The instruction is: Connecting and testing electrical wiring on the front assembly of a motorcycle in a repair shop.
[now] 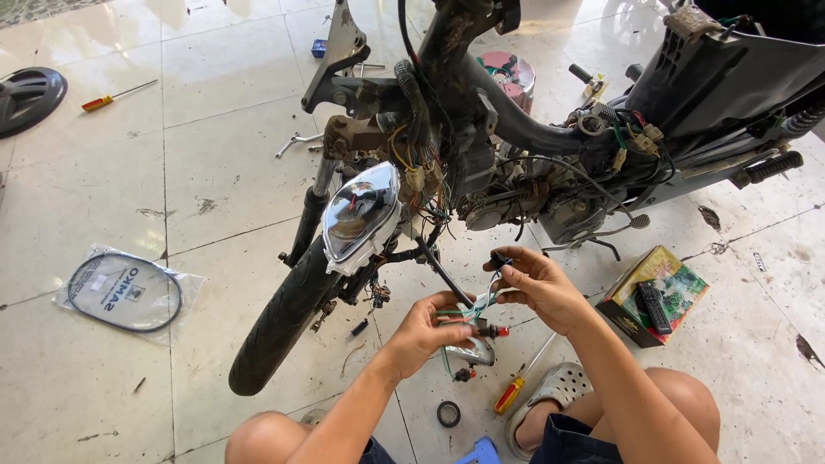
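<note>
A stripped motorcycle [481, 129] stands on the tiled floor, its wiring exposed and a headlight [361, 215] hanging by the front wheel [279, 322]. My left hand [425, 331] pinches a bundle of green and white wires [475, 307] with a red-tipped connector. My right hand [537, 283] grips the upper end of the same wires, near a small black plug. Below my hands a small lamp unit [473, 352] dangles from the wires.
A yellow-and-red screwdriver [516, 391] and a tape roll [448, 413] lie by my sandalled foot. A colourful box [655, 294] sits right. A bagged cable [125, 290], another screwdriver [116, 94], a black cover [26, 96] and a wrench [296, 142] lie left.
</note>
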